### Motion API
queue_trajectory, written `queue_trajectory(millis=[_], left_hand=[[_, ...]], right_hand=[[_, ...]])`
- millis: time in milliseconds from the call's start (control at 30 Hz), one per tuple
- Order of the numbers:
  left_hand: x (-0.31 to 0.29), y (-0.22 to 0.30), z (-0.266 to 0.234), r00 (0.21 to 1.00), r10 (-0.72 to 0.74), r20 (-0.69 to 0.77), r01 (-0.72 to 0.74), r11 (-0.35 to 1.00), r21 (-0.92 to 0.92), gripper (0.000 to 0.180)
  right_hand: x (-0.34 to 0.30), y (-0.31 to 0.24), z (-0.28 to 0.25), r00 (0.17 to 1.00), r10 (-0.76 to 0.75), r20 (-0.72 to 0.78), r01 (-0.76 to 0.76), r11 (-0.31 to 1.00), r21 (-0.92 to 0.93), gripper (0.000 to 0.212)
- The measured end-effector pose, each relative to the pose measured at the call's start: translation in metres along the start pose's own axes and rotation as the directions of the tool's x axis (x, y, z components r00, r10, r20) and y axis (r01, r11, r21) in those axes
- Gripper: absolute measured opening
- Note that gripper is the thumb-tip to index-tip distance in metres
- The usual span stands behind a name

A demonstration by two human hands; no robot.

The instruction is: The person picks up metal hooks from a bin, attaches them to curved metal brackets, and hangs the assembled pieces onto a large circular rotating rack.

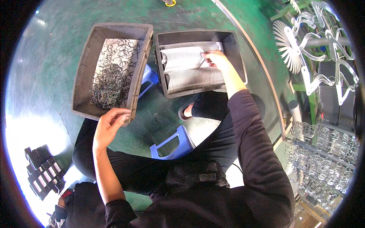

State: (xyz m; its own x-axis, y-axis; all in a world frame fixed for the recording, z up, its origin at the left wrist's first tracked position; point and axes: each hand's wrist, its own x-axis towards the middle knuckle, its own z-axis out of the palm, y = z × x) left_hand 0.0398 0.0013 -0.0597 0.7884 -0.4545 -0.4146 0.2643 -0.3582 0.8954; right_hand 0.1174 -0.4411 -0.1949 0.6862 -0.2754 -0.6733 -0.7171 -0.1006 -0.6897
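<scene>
Right grip (216, 59) at pale curved strips (182, 58)

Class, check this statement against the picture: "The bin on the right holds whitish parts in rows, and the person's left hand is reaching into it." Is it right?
Not entirely: it is the right hand that reaches in, as the head view shows. The rest stands: the bin on the right holds whitish parts in rows.

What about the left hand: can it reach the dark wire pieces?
Probably yes: the left hand is by the near end of the open black bin, and nothing visible covers the dark wire pieces.
</scene>
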Motion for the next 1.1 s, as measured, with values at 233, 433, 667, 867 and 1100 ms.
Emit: queue_trajectory(millis=[233,433,667,867,1100], left_hand=[[-0.001,-0.007,-0.003,1.000,0.015,0.001,-0.015,1.000,0.000,0.021],[-0.003,-0.003,-0.002,1.000,0.027,-0.002,-0.027,1.000,0.002,0.021],[-0.007,-0.004,-0.003,0.999,0.030,-0.013,-0.030,1.000,-0.005,0.021],[-0.008,-0.005,-0.006,0.999,0.042,0.006,-0.042,0.998,0.041,0.024],[-0.011,0.002,-0.002,0.994,0.074,-0.077,-0.076,0.997,-0.025,0.023]], right_hand=[[-0.009,0.011,0.003,0.998,-0.064,0.023,0.063,0.995,0.074,0.024],[-0.021,0.009,0.008,0.994,-0.110,0.008,0.107,0.973,0.205,0.025],[-0.017,0.012,0.017,0.990,-0.130,-0.058,0.138,0.971,0.194,0.029],[-0.016,0.018,0.020,0.971,-0.172,-0.169,0.197,0.970,0.142,0.031],[-0.040,0.012,0.013,0.938,-0.264,-0.223,0.302,0.940,0.160,0.032]])
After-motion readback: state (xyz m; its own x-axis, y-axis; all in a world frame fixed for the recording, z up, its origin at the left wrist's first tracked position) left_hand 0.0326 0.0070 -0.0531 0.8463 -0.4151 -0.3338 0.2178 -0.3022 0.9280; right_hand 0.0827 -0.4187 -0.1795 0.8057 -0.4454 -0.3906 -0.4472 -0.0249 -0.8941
